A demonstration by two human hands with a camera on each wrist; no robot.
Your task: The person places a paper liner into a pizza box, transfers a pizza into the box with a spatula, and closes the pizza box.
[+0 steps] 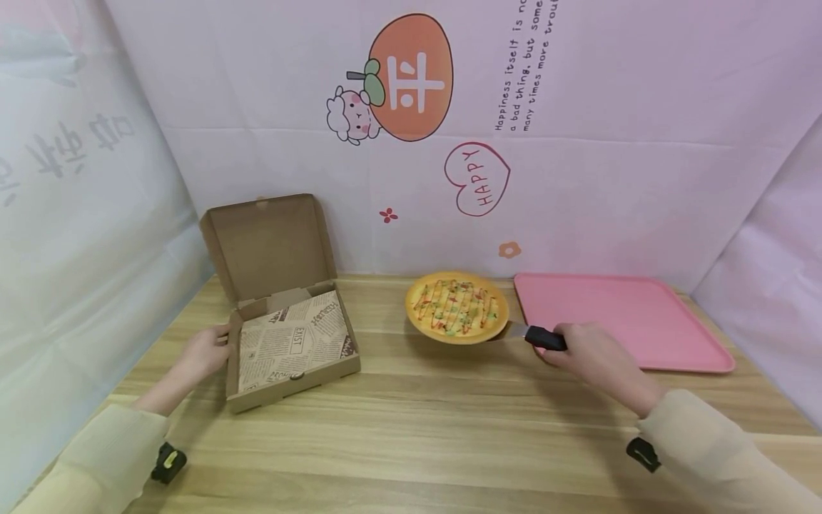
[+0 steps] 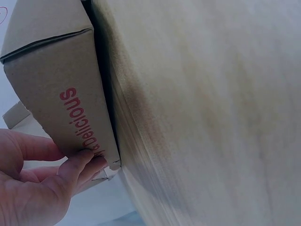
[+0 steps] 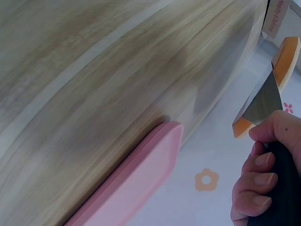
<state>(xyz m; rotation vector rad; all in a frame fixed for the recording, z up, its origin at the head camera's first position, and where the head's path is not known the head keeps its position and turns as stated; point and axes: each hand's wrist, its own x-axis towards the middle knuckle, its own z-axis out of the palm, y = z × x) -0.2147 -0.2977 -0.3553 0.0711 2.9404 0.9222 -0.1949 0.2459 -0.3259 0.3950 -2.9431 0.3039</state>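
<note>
A round pizza with a yellow topping and red sauce lines lies on the metal blade of a pizza server, held up above the table. My right hand grips the server's black handle, fingers wrapped round it. To the left stands a cardboard pizza box, its lid raised and its inside lined with newsprint-patterned paper. My left hand holds the box's left side wall, which bears red lettering; the wall hides part of one finger.
A pink tray rests on the right of the wooden table. White cloth with printed drawings hangs behind the table, close to its back edge, and cloth also hangs at both sides.
</note>
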